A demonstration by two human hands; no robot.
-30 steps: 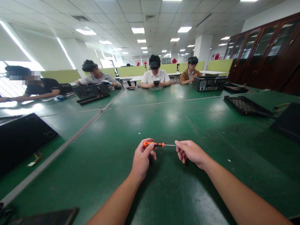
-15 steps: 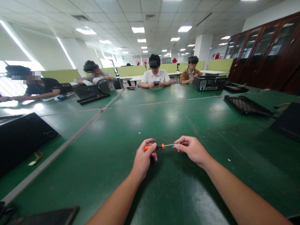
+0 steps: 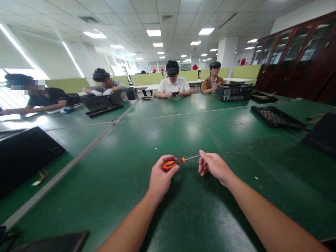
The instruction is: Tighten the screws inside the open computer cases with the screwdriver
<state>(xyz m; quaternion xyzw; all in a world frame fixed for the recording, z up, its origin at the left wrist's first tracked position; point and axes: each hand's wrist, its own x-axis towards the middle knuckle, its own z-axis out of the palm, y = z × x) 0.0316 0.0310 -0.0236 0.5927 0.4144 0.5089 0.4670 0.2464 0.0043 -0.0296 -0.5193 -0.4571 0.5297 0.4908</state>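
Observation:
An orange and black screwdriver (image 3: 174, 163) is held over the green table (image 3: 126, 164), its thin metal shaft pointing right and slightly up. My left hand (image 3: 162, 175) is closed around the handle, thumb below and fingers behind it. At the far end, my right hand (image 3: 216, 167) pinches the tip of the shaft between thumb and index finger. The other fingers of that hand curl beneath. The very tip is hidden by the fingertips.
A black panel (image 3: 28, 157) lies at left beside a grey seam. Dark flat pieces (image 3: 278, 117) are at right. An open computer case (image 3: 233, 92) stands far right. Several people sit around the table, one in a white shirt (image 3: 173, 85) holding a dark device.
The screwdriver's shaft has tilted upward at its right end. My left thumb has dropped below the handle, baring more of it, and my right fingertips have risen with the tip.

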